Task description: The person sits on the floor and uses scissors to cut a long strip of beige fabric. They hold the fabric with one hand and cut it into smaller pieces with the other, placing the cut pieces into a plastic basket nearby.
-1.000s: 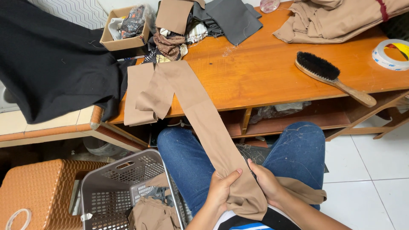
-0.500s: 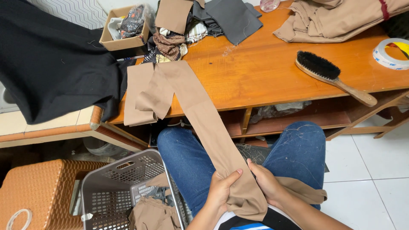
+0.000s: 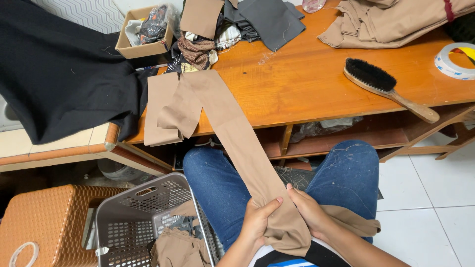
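Both hands gripping: left hand & right hand bunch tan fabric strip in lap; I'd judge next calls for gathering more off bench.

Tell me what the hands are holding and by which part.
Both the left hand and right hand grip the long tan fabric strip at its near end, bunched over the lap.

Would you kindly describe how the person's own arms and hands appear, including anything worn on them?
Both forearms are bare, with no sleeves reaching into view. The left hand and right hand wear no gloves, and no rings, watch or bracelet can be seen. The fingernails are short and unpainted.
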